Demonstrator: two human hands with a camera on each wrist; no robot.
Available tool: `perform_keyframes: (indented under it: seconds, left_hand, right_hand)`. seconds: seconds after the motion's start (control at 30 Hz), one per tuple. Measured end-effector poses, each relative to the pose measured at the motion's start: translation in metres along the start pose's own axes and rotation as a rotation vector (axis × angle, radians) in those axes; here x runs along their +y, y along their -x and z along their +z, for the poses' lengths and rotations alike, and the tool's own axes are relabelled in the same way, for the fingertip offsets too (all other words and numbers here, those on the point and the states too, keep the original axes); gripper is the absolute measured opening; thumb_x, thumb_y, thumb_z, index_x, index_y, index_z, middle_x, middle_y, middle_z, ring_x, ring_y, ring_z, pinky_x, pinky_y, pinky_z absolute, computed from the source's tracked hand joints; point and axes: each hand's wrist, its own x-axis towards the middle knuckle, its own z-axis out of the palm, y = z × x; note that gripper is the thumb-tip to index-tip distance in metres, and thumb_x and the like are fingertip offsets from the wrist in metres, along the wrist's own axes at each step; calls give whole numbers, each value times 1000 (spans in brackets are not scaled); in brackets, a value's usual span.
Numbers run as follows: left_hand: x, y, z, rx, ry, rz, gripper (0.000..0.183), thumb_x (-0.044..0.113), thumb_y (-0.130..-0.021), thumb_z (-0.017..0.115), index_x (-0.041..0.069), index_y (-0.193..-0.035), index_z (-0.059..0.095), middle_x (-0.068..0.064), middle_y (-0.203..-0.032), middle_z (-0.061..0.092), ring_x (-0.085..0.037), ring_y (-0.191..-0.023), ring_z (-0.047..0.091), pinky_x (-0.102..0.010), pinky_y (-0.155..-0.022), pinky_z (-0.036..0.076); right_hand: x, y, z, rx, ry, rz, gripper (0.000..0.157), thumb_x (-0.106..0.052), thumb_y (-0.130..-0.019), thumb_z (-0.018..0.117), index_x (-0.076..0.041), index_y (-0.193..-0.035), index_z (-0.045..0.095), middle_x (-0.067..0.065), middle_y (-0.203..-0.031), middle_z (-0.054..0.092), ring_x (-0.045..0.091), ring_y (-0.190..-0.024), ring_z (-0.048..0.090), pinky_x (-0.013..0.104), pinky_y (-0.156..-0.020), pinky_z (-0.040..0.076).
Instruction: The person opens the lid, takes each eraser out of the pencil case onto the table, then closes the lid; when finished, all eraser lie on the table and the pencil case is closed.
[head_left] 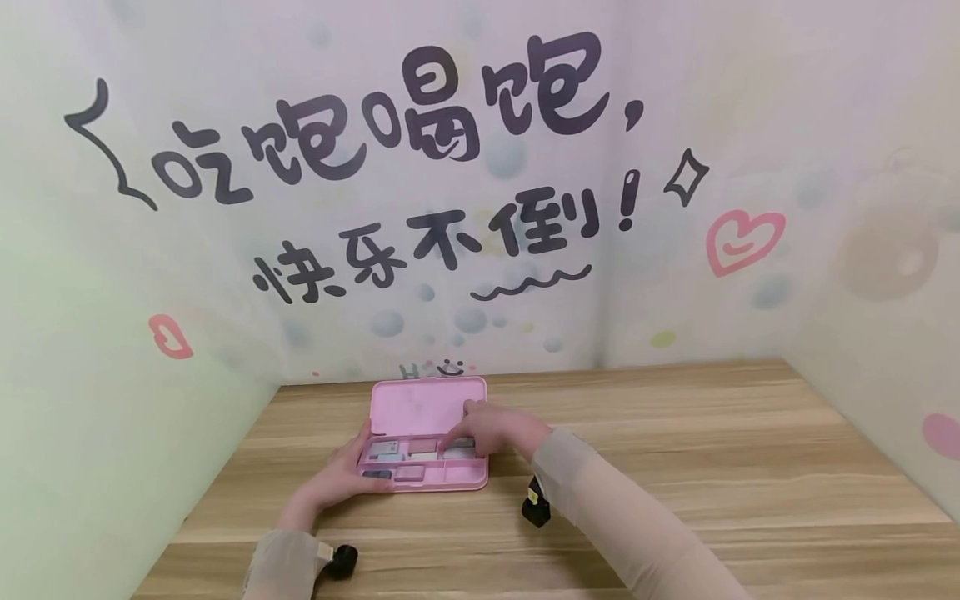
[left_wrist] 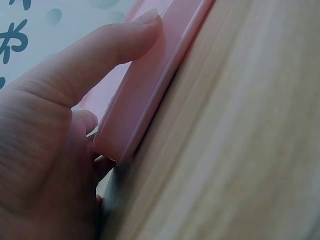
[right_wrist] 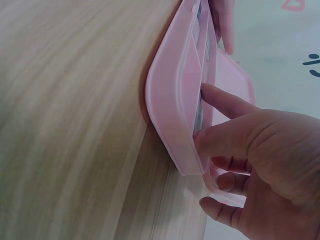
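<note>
A pink plastic case (head_left: 467,476) lies on the table with its hinged lid (head_left: 423,404) raised at the back. Small flat blocks, such as a pink-and-white one (head_left: 422,447) and a pink one (head_left: 409,473), sit in its compartments. My left hand (head_left: 339,477) grips the left end, its thumb (left_wrist: 127,42) over the front edge. With index finger and thumb, my right hand (head_left: 487,427) reaches into the back right compartment and pinches a small grey-and-white block (head_left: 461,451) by its ends. The other right fingers (right_wrist: 220,210) stay outside the case, loosely bent.
The case stands on a wood-grain table (head_left: 675,433), near the back wall (head_left: 450,333) with its printed lettering. A pale side wall (head_left: 112,400) rises at the left. Dark block (head_left: 377,474) and light block (head_left: 385,448) lie near the left hand.
</note>
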Motion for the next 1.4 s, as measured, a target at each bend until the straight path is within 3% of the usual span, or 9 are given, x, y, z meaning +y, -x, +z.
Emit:
perform_keyframes:
  seconds: [0.27,0.93,1.2,1.4]
  left_hand:
    - [-1,0,1,4,10,10,123,42,-71,83,8,-156,1,-30,-157,7,-51,-141,6,-67,-109,10]
    - [1,0,4,4,14,18,122,43,-71,83,9,-156,2,-28,-157,8,-51,-140,6,-67,-108,11]
    - [-1,-1,2,0,1,4,122,45,-72,82,10,-156,1,-28,-157,6,-52,-140,5,-68,-108,9]
    - [-3,-2,1,7,-1,2,123,46,-71,82,10,-156,0,-28,-158,6,-51,-140,5,-68,-108,9]
  right_hand:
    - [0,1,0,-6,36,-10,61,5,-83,64,-42,-122,67,-2,-95,43,13,-84,39,23,-68,34]
    - [7,6,0,-7,-39,-9,65,4,-80,67,-43,-124,61,-1,-99,42,15,-88,44,24,-69,44]
    - [10,9,-5,11,-57,-29,61,1,-81,68,-36,-128,57,0,-101,46,14,-87,46,26,-74,43]
    - [13,13,-10,54,-208,-27,51,-1,-88,63,-22,-133,52,5,-113,51,17,-98,50,29,-85,45]
